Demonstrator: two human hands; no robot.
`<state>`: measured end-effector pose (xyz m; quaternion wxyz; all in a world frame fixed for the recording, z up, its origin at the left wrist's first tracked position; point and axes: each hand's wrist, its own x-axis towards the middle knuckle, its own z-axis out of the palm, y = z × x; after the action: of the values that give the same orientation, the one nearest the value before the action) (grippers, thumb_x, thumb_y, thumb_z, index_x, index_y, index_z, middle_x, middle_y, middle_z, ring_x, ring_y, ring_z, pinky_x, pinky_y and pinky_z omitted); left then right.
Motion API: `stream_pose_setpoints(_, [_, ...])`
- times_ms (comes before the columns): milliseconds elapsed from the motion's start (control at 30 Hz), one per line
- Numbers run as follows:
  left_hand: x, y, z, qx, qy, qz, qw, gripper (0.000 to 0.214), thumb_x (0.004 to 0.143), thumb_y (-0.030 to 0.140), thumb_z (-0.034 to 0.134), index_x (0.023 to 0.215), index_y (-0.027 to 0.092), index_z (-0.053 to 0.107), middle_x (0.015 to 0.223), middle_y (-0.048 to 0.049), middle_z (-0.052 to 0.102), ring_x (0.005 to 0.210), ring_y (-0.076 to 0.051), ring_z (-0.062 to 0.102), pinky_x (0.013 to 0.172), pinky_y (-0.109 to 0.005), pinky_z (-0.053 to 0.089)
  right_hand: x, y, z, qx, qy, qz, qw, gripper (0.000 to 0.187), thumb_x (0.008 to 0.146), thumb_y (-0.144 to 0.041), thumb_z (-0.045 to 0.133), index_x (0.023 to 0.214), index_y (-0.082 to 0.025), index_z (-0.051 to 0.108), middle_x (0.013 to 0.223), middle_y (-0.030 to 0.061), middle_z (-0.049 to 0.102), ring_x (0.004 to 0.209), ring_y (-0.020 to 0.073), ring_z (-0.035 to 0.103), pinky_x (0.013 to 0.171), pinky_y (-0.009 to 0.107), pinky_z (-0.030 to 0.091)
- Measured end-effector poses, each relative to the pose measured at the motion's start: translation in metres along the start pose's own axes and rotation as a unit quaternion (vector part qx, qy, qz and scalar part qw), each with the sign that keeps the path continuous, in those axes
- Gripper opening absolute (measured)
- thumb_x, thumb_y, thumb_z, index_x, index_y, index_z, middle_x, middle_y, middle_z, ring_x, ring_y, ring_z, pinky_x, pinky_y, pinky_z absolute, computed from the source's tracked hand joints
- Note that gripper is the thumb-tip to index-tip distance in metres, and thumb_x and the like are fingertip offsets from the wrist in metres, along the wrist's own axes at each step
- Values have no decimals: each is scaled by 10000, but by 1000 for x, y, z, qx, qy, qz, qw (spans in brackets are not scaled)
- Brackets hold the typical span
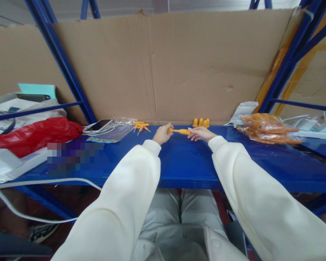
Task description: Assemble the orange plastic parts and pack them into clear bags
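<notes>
From the spot where the person works, a cardboard panel (201, 65) rises at twelve o'clock, behind a blue table (187, 163) that reaches from nine through six to three. A red plastic bag (43, 134) slumps at nine, far out. Stacked clear-wrapped packets of orange pieces (266, 128) lie at three. Nearer at nine are a clear bag (122, 130) and, just beyond it, a phone-like device (98, 125) with white cable. The left hand (162, 135) is just at nine, the right hand (202, 133) just at three. Orange corkscrews (140, 125) lie between nine and ten; orange caps (201, 122) stand at two, behind the right hand. At the dial's centre, an orange tool (182, 131) spans both hands, roughly level above the table: left fingers grip its ribbed end, right fingers pinch the thicker one.
</notes>
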<state>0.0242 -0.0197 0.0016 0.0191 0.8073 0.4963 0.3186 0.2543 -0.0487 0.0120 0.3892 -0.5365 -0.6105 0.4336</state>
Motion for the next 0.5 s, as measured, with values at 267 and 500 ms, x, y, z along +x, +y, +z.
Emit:
stream_pose_setpoints(267, [1,-2,2,-9,11,7,1000,292,814,67,714,1076,197,705,1068,-60,773,1010,-219,720,943,-321,528,-1,-3,2,28,-4,23,999,316,989,-392,647,806,-136,676,762,91,756,574,89,610,530,173,469])
stream_pose_setpoints(500, [2,-4,3,-14,14,15,1000,289,813,76,711,1075,199,699,1017,-48,772,927,-199,715,920,-319,531,3,-1,-1,51,-12,36,998,334,982,-431,631,799,-154,670,784,110,768,559,100,614,524,185,496])
